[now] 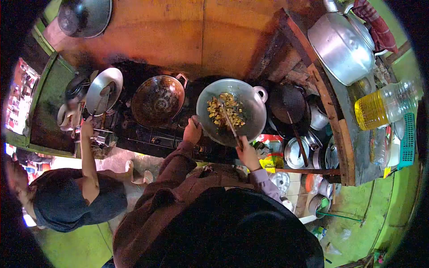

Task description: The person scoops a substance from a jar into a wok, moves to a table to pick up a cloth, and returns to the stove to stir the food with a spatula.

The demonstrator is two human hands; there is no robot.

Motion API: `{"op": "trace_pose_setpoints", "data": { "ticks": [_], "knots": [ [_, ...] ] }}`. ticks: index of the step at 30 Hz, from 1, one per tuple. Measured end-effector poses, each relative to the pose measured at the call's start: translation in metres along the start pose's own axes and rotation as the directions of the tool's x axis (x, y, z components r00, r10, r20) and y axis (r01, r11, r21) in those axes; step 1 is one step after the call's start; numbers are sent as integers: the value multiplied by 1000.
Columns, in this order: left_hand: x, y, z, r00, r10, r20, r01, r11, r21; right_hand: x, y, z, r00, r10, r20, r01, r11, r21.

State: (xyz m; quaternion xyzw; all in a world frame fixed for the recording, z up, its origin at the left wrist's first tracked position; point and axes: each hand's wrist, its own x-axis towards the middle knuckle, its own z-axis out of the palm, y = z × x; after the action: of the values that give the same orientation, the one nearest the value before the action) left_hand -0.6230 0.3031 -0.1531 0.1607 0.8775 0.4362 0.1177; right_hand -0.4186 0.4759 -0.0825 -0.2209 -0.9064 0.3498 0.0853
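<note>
A silvery metal wok (254, 118) sits on the stove in front of me, with small browned, diced pieces of food (216, 115) in its middle. My left hand (192, 131) is closed at the wok's near left side, where its handle would be; the fingers partly hide what they grip. My right hand (248, 154) is wrapped round the handle of a long spatula (230, 120). The spatula slants over the near rim, and its far end lies among the food pieces.
A browned, used wok (158, 100) stands left of mine. Another person (80, 196) reaches toward a pale metal bowl (105, 91) at the left. Dark pans (288, 105) stand at right, below a shelf with a kettle (342, 44) and a bottle of yellow oil (375, 109).
</note>
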Motion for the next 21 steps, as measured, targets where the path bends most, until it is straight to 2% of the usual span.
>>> {"op": "trace_pose_setpoints", "data": {
  "ticks": [2, 4, 5, 7, 9, 11, 14, 16, 19, 20, 21],
  "knots": [
    [-2, 5, -3, 999, -38, 4, 38, 999, 3, -16, 11, -12, 999, -43, 27, 42, 999, 35],
    [-3, 2, -3, 1000, -19, 17, 19, 1000, 8, -35, 21, -50, 982, -54, 179, 63, 997, -45],
    [-4, 1, -2, 1000, -15, 25, 15, 1000, 8, -42, 44, -55, 981, -156, 112, 161, 986, -32],
    [-7, 9, -4, 998, -48, 30, 48, 999, 5, -51, 18, -103, 978, 11, 208, 57, 947, -316],
    [-11, 22, -9, 994, -104, 27, 104, 995, -9, -55, 7, -132, 966, 179, 186, -44, 825, -563],
    [-13, 18, -6, 994, -105, 28, 105, 994, -17, -61, -21, -161, 985, 95, 146, -18, 888, -460],
    [-13, 0, 6, 998, -58, 28, 58, 998, -25, -82, -38, -186, 971, 156, 181, -67, 905, -421],
    [-13, -7, 12, 1000, -1, -26, -1, 999, -47, -94, -56, -192, 954, 215, 208, -124, 918, -377],
    [-20, 5, 11, 996, -89, -30, 91, 995, 46, -95, -51, -161, 931, 210, 299, -70, 906, -418],
    [-19, 0, 14, 995, -90, -32, 92, 995, 47, -97, -11, -127, 967, 119, 225, -28, 929, -370],
    [-18, -8, 19, 997, -62, -39, 64, 997, 49, -84, -19, -108, 955, 189, 227, -93, 922, -375]
  ]
}}
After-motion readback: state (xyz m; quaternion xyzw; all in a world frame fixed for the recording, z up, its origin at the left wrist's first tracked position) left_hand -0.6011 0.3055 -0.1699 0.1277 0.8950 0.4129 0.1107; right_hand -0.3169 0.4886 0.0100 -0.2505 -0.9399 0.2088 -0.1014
